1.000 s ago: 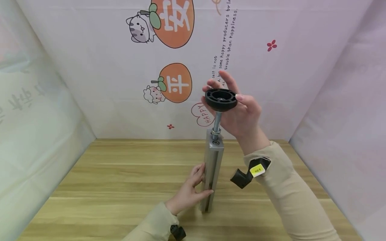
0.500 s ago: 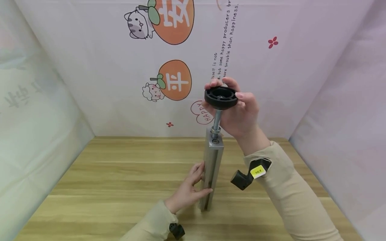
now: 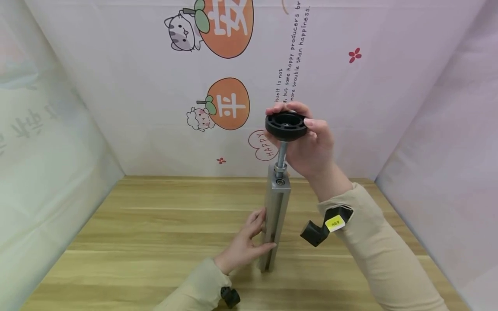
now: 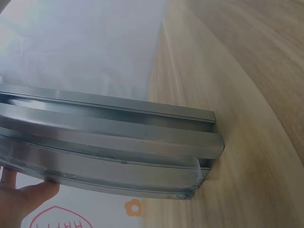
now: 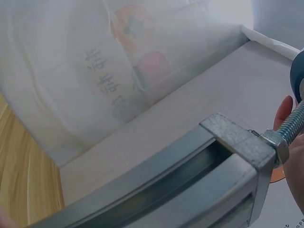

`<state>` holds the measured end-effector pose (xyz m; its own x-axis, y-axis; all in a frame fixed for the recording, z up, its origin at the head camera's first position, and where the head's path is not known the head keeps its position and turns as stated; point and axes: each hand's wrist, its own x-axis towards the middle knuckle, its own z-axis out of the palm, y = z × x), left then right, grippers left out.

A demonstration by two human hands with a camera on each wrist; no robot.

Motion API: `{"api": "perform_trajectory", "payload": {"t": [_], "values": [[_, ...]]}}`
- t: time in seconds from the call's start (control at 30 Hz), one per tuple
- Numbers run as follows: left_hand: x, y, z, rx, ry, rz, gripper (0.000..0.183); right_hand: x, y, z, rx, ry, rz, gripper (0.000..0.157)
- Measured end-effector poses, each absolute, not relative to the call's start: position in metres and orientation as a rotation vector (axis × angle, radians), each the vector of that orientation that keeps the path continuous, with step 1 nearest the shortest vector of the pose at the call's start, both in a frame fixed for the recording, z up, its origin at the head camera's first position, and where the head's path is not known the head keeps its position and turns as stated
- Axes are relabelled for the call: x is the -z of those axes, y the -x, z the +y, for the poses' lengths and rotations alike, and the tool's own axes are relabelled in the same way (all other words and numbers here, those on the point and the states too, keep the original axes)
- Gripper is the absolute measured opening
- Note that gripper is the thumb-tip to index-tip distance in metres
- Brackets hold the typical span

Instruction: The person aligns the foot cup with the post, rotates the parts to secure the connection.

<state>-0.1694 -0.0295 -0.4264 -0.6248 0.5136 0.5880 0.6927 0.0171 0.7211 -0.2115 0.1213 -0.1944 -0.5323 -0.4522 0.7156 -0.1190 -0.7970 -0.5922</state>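
A grey aluminium profile (image 3: 273, 224) stands upright on the wooden table, its slotted sides also showing in the left wrist view. My left hand (image 3: 245, 248) grips it low down, thumb on the near side and fingers on the left. From the metal end plate (image 5: 240, 140) at its top rises a threaded rod (image 3: 282, 153) with a hex nut (image 5: 276, 146) low on it. The rod carries a round black levelling foot (image 3: 285, 126), hollow side up. My right hand (image 3: 311, 147) holds this foot by the rim, thumb at the right and fingers around the back.
The wooden table (image 3: 155, 224) is enclosed by white printed cloth, with a back wall (image 3: 319, 77) close behind the right hand and side walls left and right. A black wrist camera (image 3: 315, 233) sits on the right sleeve, another small camera (image 3: 230, 297) on the left.
My right hand's raised fingers have curled in around the back of the foot's rim. The left hand and the profile have stayed in place; the view has shifted slightly.
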Motion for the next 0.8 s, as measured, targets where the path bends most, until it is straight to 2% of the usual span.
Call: {"api": "perform_trajectory", "payload": {"t": [0.37, 0.8], "values": [[0.4253, 0.1699, -0.0301, 1.639, 1.271, -2.136, 0.097, 0.1936, 0.2114, 0.1246, 2.409, 1.488, 0.986, 0.025], [0.4254, 0.1688, -0.0291, 1.659, 1.284, -2.101, 0.098, 0.1953, 0.2131, 0.1298, 2.390, 1.745, 1.228, 0.023]]}}
